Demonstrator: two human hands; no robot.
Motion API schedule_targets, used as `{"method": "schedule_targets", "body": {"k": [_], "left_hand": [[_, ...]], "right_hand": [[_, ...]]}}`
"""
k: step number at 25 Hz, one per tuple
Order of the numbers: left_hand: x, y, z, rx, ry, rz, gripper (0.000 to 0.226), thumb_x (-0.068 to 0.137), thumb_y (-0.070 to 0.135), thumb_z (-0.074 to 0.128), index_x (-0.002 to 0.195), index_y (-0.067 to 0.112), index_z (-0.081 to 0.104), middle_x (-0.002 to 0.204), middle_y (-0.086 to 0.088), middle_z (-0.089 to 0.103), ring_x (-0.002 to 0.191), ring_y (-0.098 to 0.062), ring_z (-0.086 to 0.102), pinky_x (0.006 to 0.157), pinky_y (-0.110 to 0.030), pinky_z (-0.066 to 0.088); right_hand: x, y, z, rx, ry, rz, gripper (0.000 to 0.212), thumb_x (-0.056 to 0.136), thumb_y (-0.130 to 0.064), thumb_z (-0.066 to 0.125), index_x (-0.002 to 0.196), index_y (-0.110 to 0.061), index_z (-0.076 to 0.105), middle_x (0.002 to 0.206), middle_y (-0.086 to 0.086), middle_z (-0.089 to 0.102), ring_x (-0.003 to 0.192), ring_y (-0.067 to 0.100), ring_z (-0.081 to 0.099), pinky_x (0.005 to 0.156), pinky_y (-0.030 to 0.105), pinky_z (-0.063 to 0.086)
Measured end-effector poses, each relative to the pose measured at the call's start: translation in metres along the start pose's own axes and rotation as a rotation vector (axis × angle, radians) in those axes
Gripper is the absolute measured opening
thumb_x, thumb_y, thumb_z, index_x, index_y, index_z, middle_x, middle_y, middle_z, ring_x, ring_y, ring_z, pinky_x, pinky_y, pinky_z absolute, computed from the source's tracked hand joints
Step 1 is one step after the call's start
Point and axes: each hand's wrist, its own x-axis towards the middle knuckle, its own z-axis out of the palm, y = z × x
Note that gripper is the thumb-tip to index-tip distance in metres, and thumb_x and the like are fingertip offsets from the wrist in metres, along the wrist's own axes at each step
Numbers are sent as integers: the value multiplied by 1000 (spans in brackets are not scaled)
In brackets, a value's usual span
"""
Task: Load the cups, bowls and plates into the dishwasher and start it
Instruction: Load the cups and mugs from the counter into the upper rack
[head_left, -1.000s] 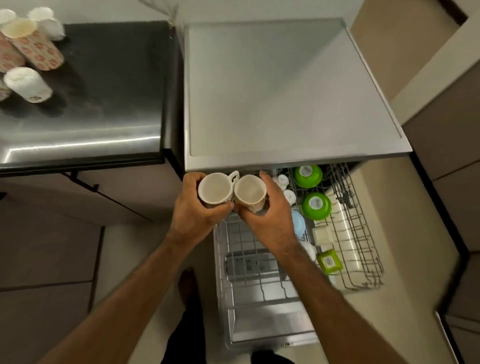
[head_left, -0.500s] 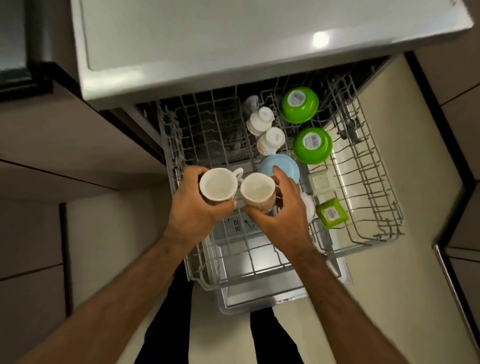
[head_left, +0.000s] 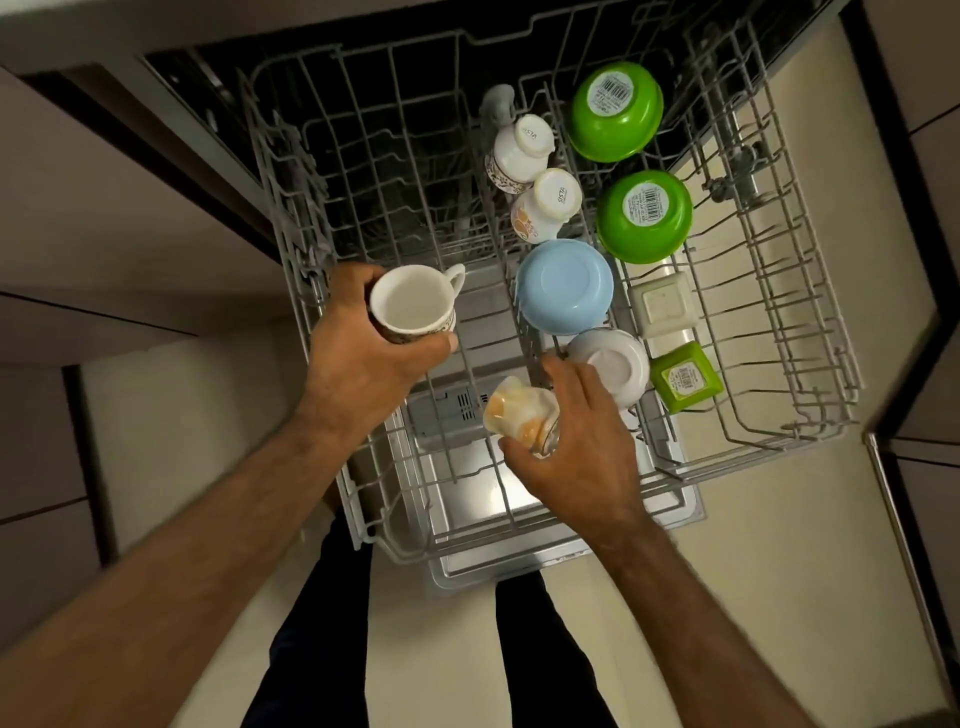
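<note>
The dishwasher's wire rack (head_left: 291, 270) is pulled out below me. My left hand (head_left: 358, 358) grips a white patterned cup (head_left: 415, 306), mouth up, over the rack's left side. My right hand (head_left: 576, 457) holds a second cup with orange print (head_left: 519, 415), tipped on its side low over the rack's middle front. Upside down in the rack stand two white cups (head_left: 524, 150), two green bowls (head_left: 615, 111), a light blue bowl (head_left: 566, 286), a white bowl (head_left: 613, 364), a white square dish (head_left: 662, 304) and a green square dish (head_left: 685, 376).
The open dishwasher door (head_left: 519, 545) lies flat under the rack, just in front of my legs. Cabinet fronts (head_left: 78, 260) stand at the left, more cabinets with a metal handle (head_left: 904, 545) at the right. The rack's left half holds bare wire tines.
The view dropped from the counter to the rack. My hands moved apart: the right one went down and tipped its cup sideways, the left one stayed up with its cup upright.
</note>
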Motion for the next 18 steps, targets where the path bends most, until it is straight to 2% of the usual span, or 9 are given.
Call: {"method": "schedule_targets", "body": {"k": [3,7,10,14,18], "left_hand": [[3,-3,5,7,-2,3,79,64,39,94,126,23,48,112,9,59,97,-5,62,72,-17,51],[5,-6,9,18,-5,9,80,65,39,93,128,21,47,116,6,59,98,-8,62,72,-15,48],[7,-8,12,14,-16,14,81,65,38,93,129,19,47,116,7,58,99,-9,61,73,-14,48],[10,-9,14,7,-31,21,82,65,38,94,130,19,47,117,7,58,101,-9,61,76,-18,51],[10,-9,14,1,-40,32,80,66,37,94,129,19,48,113,13,56,99,-4,61,77,-16,52]], "right_hand": [[3,0,1,-158,-11,-23,78,71,-46,78,137,-27,41,123,-2,62,103,24,55,80,45,53],[11,-3,13,-288,-21,-29,83,70,-42,80,142,-24,41,121,0,68,110,28,56,87,46,50],[11,-2,26,-304,-65,-19,91,68,-42,85,145,-23,40,125,0,69,118,28,54,93,46,47],[8,1,35,-308,-9,-40,93,62,-39,93,142,-19,49,124,1,70,113,29,56,90,45,50],[10,2,37,-211,-30,2,94,61,-49,92,141,-20,50,126,1,69,114,27,54,91,43,50]]}}
